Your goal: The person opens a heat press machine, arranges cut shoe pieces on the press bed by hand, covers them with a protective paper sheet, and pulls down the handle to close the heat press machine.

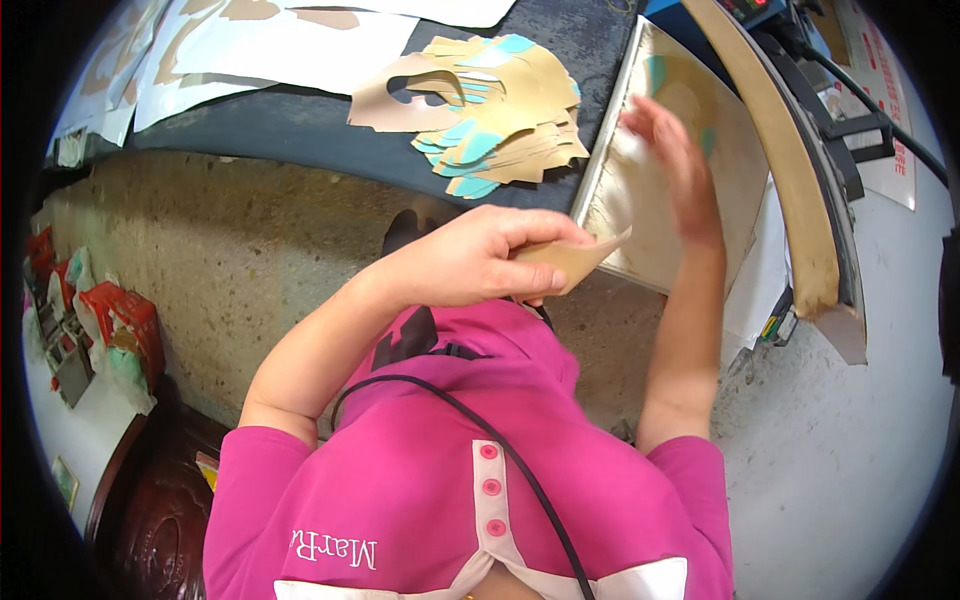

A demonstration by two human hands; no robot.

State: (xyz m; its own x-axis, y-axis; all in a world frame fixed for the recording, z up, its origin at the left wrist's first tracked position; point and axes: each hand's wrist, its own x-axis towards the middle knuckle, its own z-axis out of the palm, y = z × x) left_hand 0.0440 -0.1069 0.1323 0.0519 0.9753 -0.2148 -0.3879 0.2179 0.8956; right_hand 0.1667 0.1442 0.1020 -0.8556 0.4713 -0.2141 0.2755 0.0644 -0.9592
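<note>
My left hand (pixel 465 258) is closed on a tan cut piece (pixel 575 262), thin and slightly curved, pinched between thumb and fingers in front of my body. Over a pale, shiny flat board (pixel 640 235) on the right is my right hand (pixel 675 155), its fingers apart and somewhat blurred, with nothing seen in them. On that board, partly behind the hand, lies a tan shape with teal patches (pixel 688 95). A spread pile of tan cut pieces with teal patches (pixel 530 110) rests on the dark table, ahead of my left hand. At its left edge sits a pinkish-beige piece (pixel 385 100) with a curved cutout.
White sheets with brown shapes (pixel 290 50) cover the back left of the dark table (pixel 300 125). A long curved tan-topped bar (pixel 785 150) borders the board's right side. Red crates with plastic bags (pixel 125 320) stand on the floor at left. A black cable (pixel 460 410) crosses my shirt.
</note>
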